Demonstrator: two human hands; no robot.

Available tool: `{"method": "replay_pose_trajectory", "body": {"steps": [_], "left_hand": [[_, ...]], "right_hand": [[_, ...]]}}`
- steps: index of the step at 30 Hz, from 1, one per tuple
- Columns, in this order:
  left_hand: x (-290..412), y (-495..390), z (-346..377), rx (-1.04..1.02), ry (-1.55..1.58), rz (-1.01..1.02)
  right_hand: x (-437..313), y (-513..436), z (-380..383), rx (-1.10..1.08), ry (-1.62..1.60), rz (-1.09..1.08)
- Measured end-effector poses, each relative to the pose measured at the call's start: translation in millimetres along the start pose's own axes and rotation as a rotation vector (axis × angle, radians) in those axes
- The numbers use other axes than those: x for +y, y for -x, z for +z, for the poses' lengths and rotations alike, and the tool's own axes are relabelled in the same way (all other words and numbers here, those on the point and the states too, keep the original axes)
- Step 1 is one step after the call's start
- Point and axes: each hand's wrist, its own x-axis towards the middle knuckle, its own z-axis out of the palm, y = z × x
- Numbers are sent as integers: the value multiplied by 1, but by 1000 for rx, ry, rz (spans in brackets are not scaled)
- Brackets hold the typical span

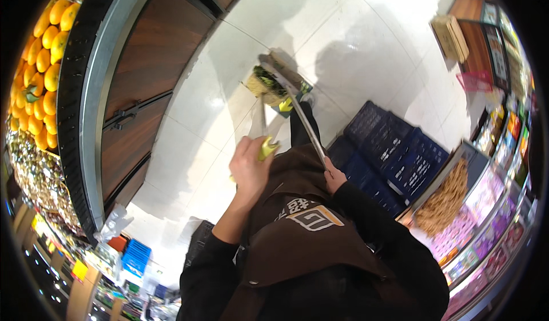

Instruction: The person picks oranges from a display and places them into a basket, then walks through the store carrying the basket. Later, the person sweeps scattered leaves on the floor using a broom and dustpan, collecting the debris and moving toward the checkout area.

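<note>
My left hand [251,163] is closed around a yellow-green grip [268,148] in front of my brown apron [300,252]. A short stretch of shaft [263,117] shows beyond it, running towards straw-coloured bristles [262,85]. In my right hand [334,176] is a slim metal pole [306,121], slanting down to the same cluster on the floor. Dark green leafy scraps [268,76] lie between the bristles and a brownish piece [287,68], perhaps part of a dustpan. Blur hides how these parts join. A teal and yellow piece [285,105] sits by my shoe.
Dark blue plastic crates [381,140] stand right of my legs, beside a display of brown food sticks [446,201]. Left is a wood-panelled counter [141,59] bearing orange-yellow fruit [49,59]. A cardboard box [448,37] and a blue basket [136,256] stand farther off on pale tiles [193,119].
</note>
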Motion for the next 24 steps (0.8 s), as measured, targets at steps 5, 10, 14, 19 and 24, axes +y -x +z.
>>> {"method": "replay_pose_trajectory", "body": {"steps": [5, 10, 14, 19, 24], "left_hand": [[125, -103, 70, 14, 177, -76], [224, -241, 114, 104, 282, -37], [310, -362, 130, 37, 270, 18], [421, -485, 148, -178, 137, 279], [520, -580, 175, -161, 121, 323]], "right_hand": [[3, -69, -177, 135, 220, -160], [-24, -165, -354, 121, 317, -211], [-86, -234, -473, 25, 75, 61], [-158, -270, -607, 68, 55, 63], [-183, -302, -729, 40, 4, 176]]}}
